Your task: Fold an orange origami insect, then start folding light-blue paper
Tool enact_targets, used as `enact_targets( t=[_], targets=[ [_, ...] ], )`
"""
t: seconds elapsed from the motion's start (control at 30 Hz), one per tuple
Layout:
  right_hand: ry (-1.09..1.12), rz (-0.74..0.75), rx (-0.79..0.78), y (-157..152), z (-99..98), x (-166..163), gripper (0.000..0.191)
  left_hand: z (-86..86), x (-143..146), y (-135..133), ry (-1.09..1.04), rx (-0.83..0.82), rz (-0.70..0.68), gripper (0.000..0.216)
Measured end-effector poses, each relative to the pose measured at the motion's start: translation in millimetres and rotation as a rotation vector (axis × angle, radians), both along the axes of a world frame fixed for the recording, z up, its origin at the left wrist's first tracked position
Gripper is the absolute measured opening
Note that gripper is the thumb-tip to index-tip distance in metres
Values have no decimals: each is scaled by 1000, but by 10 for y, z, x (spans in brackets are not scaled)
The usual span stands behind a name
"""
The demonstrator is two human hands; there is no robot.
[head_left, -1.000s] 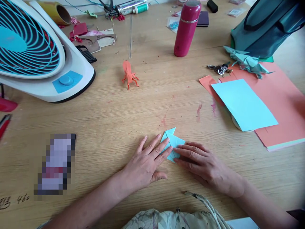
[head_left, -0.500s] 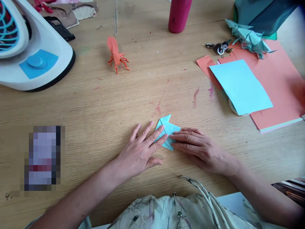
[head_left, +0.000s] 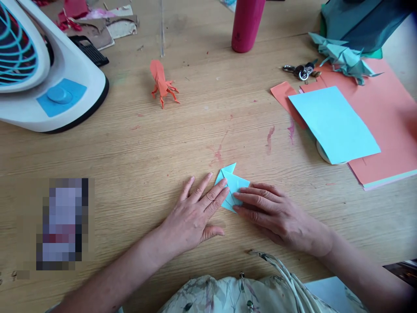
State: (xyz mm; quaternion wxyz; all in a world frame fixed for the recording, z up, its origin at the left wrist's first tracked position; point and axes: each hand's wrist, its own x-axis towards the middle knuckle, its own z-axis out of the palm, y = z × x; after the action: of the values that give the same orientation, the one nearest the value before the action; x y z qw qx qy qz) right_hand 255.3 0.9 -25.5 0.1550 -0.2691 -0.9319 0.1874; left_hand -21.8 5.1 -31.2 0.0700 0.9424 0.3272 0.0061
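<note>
A small folded piece of light blue paper lies flat on the wooden table, near the front edge. My left hand lies flat, fingers stretched out, with its fingertips pressing the paper's left side. My right hand also lies flat, its fingertips pressing the paper's right and lower part. Neither hand grips anything.
An orange origami insect stands further back. A white and blue fan sits at the left, a pink bottle at the back. Sheets of blue paper and orange paper, keys and a teal origami figure lie at the right.
The view has shifted down and a little to the side. Both hands stay flat on the folded blue paper, with hardly any movement of the fingers.
</note>
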Motion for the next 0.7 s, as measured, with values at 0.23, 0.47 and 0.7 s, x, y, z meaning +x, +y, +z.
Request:
enact_targets(
  t=[0.23,0.47,0.7],
  targets=[
    [29,-16,-1,0,-15,-9,34,-1,7,37,15,14,0,83],
    [29,-13,-12,-4,-15,-9,36,4,24,70,22,19,2,88],
    [19,-16,-17,-8,-19,-4,35,8,45,75,6,-8,42,87]
  ],
)
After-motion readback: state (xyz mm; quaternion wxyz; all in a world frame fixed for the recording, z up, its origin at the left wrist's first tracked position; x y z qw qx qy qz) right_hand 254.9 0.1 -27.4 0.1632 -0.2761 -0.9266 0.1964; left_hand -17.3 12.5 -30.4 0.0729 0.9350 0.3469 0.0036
